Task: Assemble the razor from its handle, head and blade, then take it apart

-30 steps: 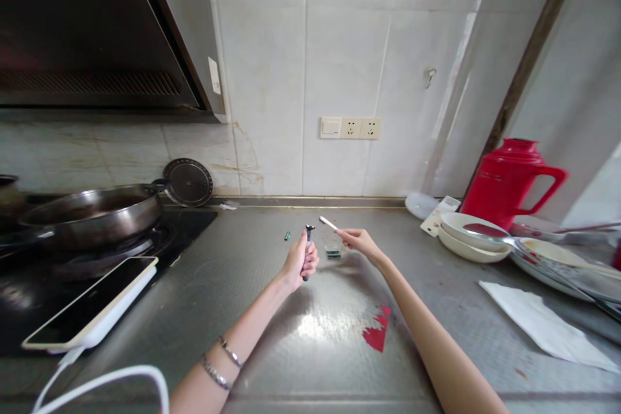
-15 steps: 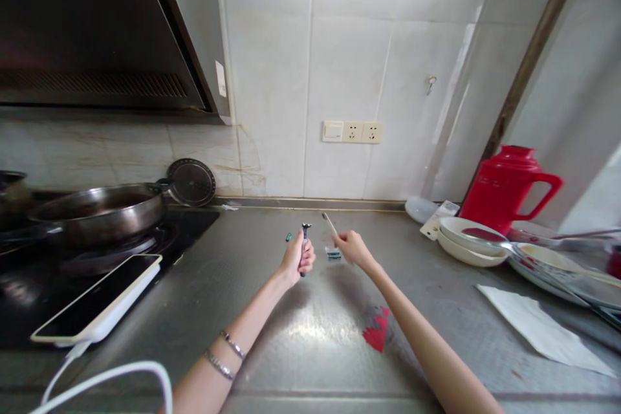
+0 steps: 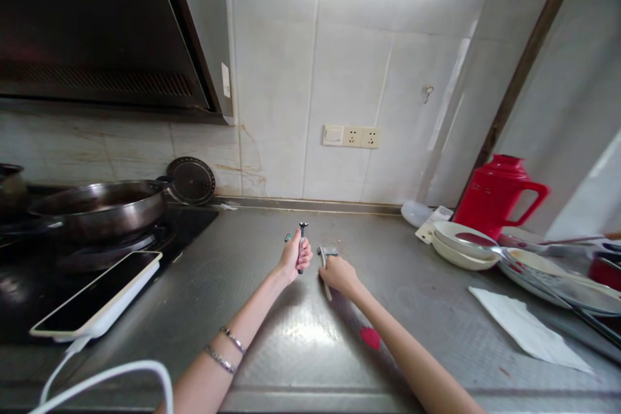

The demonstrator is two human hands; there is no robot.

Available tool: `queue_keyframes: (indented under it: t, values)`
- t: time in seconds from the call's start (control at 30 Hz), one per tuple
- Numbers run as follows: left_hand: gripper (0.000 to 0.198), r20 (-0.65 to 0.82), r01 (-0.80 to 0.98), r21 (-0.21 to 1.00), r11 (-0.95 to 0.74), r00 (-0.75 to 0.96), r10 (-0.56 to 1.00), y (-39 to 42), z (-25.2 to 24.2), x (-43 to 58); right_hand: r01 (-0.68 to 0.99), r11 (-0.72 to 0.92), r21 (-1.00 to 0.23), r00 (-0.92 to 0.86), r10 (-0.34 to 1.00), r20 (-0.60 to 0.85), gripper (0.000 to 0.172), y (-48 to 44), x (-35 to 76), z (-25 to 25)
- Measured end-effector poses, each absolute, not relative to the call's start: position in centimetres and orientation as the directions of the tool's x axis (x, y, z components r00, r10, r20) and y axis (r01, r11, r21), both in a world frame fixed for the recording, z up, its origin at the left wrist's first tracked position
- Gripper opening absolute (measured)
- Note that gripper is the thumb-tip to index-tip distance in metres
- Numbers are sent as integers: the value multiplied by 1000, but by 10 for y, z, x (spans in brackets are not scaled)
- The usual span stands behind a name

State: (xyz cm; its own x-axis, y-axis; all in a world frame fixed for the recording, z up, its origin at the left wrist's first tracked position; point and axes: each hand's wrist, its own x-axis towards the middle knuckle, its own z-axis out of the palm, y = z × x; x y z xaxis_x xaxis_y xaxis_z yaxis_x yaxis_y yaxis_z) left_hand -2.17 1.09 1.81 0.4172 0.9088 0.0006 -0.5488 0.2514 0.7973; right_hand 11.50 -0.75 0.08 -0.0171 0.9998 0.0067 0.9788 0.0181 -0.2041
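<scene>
My left hand is closed around a dark razor handle, held upright above the steel counter, its bare head end pointing up. My right hand is lowered to the counter just right of it, fingers closed on a thin white stick-like tool. The tool's far end touches a small razor blade cartridge lying on the counter. A tiny green piece lies just left of the razor handle.
A phone on a white power bank with a white cable lies at the left, by a frying pan on the hob. A red jug, stacked plates and a paper napkin sit at the right. A red scrap lies near my right arm.
My right hand has dropped from mid-air to the counter and swung the white stick down to the blade cartridge. The left hand has kept holding the razor handle upright.
</scene>
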Motion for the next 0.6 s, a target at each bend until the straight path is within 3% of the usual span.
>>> queue_keyframes:
  t: [0.37,0.6]
  values:
    - [52,-33,-546,791,277,413,910,10,18,-21,980,39,-195,-33,999,30,34,-7,112,-3]
    - [53,-54,-529,793,302,433,900,9,15,-21,969,120,-217,-89,985,148,27,27,151,22]
